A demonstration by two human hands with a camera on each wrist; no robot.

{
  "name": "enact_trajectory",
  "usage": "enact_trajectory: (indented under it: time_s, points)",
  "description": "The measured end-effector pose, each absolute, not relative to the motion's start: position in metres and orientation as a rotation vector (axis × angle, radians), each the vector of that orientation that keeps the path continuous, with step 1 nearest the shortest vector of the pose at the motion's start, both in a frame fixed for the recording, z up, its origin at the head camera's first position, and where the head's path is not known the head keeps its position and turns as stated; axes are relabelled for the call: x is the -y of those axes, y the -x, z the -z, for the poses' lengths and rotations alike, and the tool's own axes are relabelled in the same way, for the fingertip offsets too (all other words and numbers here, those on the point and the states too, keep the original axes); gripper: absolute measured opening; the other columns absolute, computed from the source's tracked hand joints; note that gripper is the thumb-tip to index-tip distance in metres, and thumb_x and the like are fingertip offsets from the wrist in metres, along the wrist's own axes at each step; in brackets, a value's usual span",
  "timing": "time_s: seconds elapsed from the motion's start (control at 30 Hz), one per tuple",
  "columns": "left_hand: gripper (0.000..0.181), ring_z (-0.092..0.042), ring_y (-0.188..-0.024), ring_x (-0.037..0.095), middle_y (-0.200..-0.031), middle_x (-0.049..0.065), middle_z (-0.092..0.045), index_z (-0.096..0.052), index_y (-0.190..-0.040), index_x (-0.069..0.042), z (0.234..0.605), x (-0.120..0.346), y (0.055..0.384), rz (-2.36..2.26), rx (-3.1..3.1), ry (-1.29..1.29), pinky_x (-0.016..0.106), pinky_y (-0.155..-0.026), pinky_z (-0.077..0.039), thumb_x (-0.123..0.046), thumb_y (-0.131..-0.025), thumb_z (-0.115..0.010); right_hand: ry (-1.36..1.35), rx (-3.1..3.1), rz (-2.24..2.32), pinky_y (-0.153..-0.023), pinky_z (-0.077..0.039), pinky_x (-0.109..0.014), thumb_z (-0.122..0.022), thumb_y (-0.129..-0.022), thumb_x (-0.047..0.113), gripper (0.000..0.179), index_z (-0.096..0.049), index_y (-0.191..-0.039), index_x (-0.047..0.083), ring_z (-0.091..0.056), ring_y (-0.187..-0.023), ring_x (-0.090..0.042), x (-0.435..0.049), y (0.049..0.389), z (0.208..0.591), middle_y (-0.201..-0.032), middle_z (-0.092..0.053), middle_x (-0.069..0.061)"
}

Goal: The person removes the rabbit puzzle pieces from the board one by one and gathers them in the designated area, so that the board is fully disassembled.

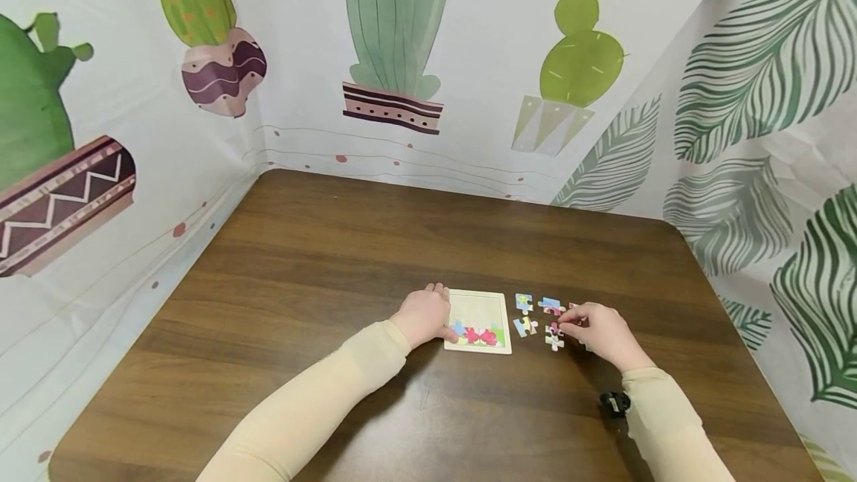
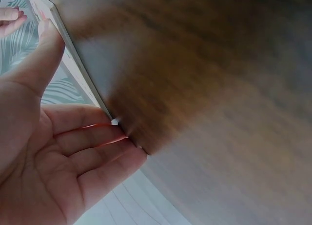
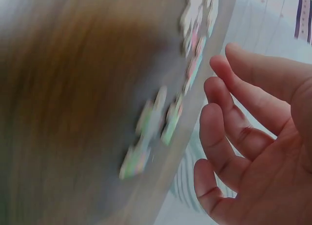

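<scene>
A shallow square puzzle tray [image 1: 475, 303] lies on the table, with several red, blue and green pieces [image 1: 479, 336] along its near side. My left hand [image 1: 425, 315] steadies its left edge. In the left wrist view, the thumb [image 2: 51, 39] touches the tray's rim, and the fingers [image 2: 109, 169] extend to its edge. To the tray's right my right hand [image 1: 600, 332] hovers over loose jigsaw pieces, partly hiding some. Its fingers [image 3: 214, 132] are loosely bent in the right wrist view, and nothing shows between them. A pink-and-white piece [image 1: 554, 338] lies just beside the fingertips.
Loose jigsaw pieces [image 1: 524, 303] lie between the tray and my right hand, one blue and pink piece [image 1: 552, 305] among them. The brown wooden table [image 1: 321, 244] meets a cactus-print curtain [image 1: 469, 147] at the back. A black strap [image 1: 614, 405] sits at the right wrist.
</scene>
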State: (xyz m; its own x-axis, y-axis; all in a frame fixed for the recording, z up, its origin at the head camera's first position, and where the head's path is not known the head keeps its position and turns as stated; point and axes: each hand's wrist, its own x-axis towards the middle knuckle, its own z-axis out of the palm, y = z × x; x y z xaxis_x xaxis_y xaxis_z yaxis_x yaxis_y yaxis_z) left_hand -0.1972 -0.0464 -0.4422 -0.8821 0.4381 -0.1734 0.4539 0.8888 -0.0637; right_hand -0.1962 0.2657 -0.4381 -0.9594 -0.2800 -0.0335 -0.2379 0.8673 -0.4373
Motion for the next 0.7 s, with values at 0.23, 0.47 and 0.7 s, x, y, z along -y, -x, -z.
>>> enact_trajectory:
  time_s: [0.23,0.47,0.7]
  points:
    - [0.092,-0.050,-0.127,0.024,-0.137,0.015,-0.052,-0.049,-0.136,0.004,0.442,0.046,0.197,0.142,-2.915,-0.696,0.031,-0.091,-0.051,-0.063,-0.075,-0.065,0.472,-2.955,0.684,-0.065,-0.043,-0.033,-0.074,-0.080,0.016,0.005,-0.073,-0.084,0.012,-0.054,-0.069,-0.010,-0.242,0.198,0.447,-0.080,-0.067,0.003]
    - [0.091,-0.050,-0.127,0.024,-0.137,0.015,-0.053,-0.050,-0.135,0.004,0.441,0.046,0.197,0.150,-2.924,-0.703,0.031,-0.089,-0.051,-0.064,-0.075,-0.065,0.626,-2.912,0.675,-0.076,-0.047,-0.043,-0.074,-0.080,0.017,0.005,-0.073,-0.084,0.013,-0.054,-0.062,-0.006,-0.213,0.194,0.447,-0.072,-0.063,0.010]
    - [0.094,-0.049,-0.128,0.024,-0.139,0.014,-0.051,-0.047,-0.137,0.003,0.441,0.046,0.198,0.168,-2.891,-0.690,0.031,-0.092,-0.050,-0.065,-0.075,-0.063,0.682,-2.889,0.655,-0.060,-0.040,-0.024,-0.075,-0.080,0.019,0.004,-0.073,-0.084,0.017,-0.047,-0.062,-0.004,-0.185,0.189,0.448,-0.070,-0.058,0.012]
